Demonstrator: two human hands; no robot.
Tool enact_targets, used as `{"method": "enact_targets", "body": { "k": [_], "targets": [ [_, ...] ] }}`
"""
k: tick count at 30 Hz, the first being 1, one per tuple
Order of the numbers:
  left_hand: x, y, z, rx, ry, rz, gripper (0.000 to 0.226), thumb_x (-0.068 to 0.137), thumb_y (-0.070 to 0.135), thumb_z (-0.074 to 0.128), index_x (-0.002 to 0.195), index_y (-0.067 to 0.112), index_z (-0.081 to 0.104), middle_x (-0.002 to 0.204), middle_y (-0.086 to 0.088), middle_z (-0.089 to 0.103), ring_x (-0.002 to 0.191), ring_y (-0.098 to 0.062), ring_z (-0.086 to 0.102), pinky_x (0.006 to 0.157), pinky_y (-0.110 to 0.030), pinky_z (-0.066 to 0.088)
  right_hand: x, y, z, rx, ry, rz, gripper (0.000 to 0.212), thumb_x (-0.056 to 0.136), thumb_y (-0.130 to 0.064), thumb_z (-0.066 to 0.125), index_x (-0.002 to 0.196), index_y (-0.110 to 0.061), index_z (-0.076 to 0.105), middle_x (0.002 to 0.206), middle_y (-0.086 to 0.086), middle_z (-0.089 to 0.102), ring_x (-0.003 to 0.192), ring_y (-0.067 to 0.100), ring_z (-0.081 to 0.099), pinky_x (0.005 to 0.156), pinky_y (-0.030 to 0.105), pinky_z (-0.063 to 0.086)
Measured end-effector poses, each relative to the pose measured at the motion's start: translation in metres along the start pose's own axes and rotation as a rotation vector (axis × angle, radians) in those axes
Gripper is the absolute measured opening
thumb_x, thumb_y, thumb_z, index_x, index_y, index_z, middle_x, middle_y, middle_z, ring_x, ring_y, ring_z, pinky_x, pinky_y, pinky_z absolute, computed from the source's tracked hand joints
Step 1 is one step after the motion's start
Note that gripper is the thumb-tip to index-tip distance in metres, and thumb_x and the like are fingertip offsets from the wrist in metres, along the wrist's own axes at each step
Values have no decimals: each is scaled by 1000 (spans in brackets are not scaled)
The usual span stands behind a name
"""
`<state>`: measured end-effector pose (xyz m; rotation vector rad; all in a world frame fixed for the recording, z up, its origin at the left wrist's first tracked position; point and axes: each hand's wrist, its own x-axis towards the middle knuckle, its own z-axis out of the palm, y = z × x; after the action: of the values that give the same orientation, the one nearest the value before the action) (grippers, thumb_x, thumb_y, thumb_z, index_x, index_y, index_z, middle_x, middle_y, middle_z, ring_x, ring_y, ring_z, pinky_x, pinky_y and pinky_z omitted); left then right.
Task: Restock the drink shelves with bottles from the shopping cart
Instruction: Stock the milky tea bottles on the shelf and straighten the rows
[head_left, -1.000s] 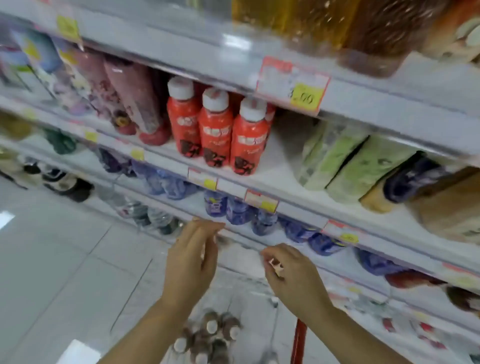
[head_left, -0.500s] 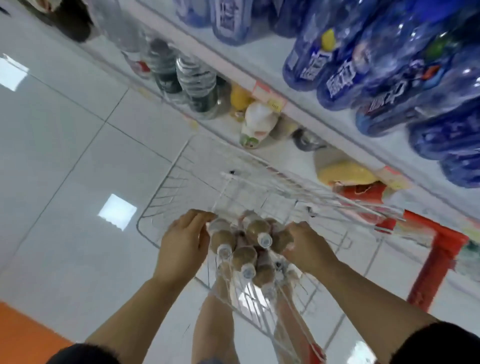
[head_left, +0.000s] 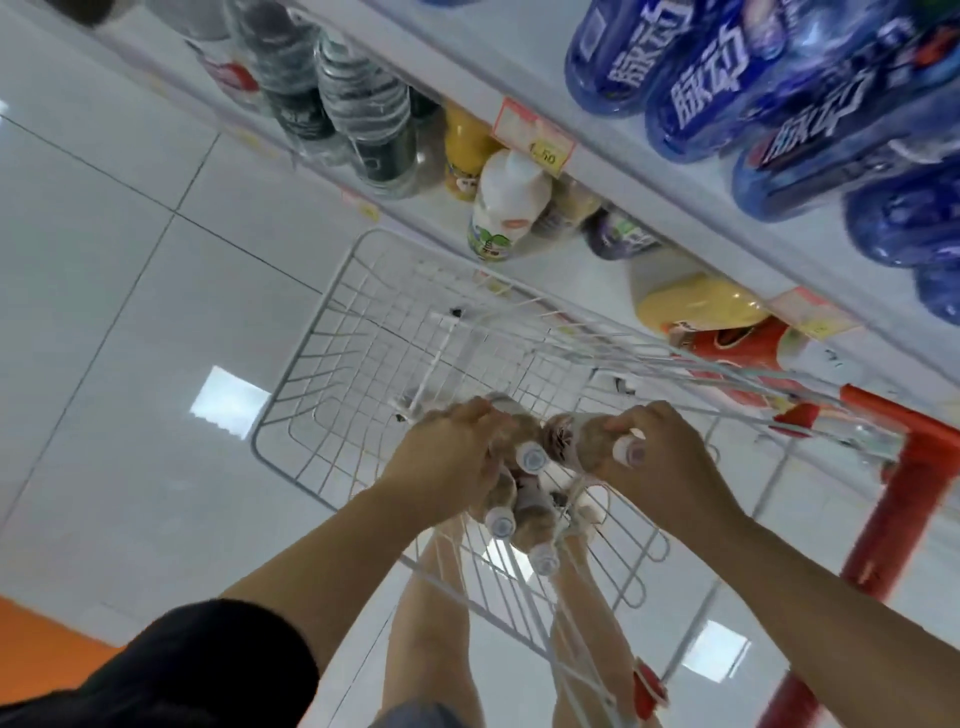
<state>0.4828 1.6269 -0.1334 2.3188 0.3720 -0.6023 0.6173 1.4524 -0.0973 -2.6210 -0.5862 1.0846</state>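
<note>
Both hands were down in the wire shopping cart (head_left: 332, 332) at the moment of inspection. The left hand (head_left: 447, 457) had its grip wrapped over a cluster of brown, white-capped bottles (head_left: 519, 499) lying toward the near end of the basket; the right hand (head_left: 660, 457) had its grip closed around the neck of one such bottle (head_left: 597, 444), its cap showing under the fingers. None of these bottles had left the cart, and several more lay below the hands, so the restocking was judged to be far from finished, with a fresh pick-up only starting. The rest of the basket, toward 12 o'clock, stood bare. The drink shelves (head_left: 649, 171) ran from 11 o'clock across to 3 o'clock, already carrying blue bottles (head_left: 691, 98) on an upper tier and clear water bottles (head_left: 358, 104), a white bottle (head_left: 509, 208) and yellow and orange drinks lower down. The floor (head_left: 130, 270) was pale glossy tile reflecting ceiling lights, with an orange patch at 8 o'clock.
</note>
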Motion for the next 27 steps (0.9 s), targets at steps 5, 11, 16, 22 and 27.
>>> {"method": "enact_targets", "body": {
  "k": [5,11,16,22,27],
  "targets": [
    [22,22,19,189,-199,94,62,80,34,62,136,39,35,140,7,32,126,-25,41,99,-43,39,-25,-5,-46,143,94,-24,27,69,-12,76,77,-28,57,89,-8,52,77,-3,52,61,1,36],
    [34,35,35,344,-191,82,54,83,7,58,131,26,41,135,-2,32,103,-25,57,63,-26,42,-35,2,-60,242,165,-66,30,66,-3,76,79,-24,58,92,-2,54,82,-14,49,65,-1,36],
    [27,44,16,130,-92,-49,41,81,27,66,119,22,52,117,3,45,80,-22,62,65,-36,54,-54,7,-79,292,207,-84,23,67,-3,73,82,-18,63,90,-7,56,82,-16,49,66,-2,36],
    [-11,115,-56,52,271,142,33,69,33,71,89,9,62,87,-5,62,66,-30,63,56,-34,51,-104,-8,-134,381,333,-161,34,66,-4,72,74,-35,60,85,-17,59,83,-13,53,69,-2,36],
    [-50,191,-139,119,489,269,40,67,57,54,78,18,55,65,3,59,59,-25,56,52,-26,33,-166,-23,-196,407,499,-265,40,65,0,72,78,-36,62,85,-18,63,81,-10,57,70,2,39]
  ]
}}
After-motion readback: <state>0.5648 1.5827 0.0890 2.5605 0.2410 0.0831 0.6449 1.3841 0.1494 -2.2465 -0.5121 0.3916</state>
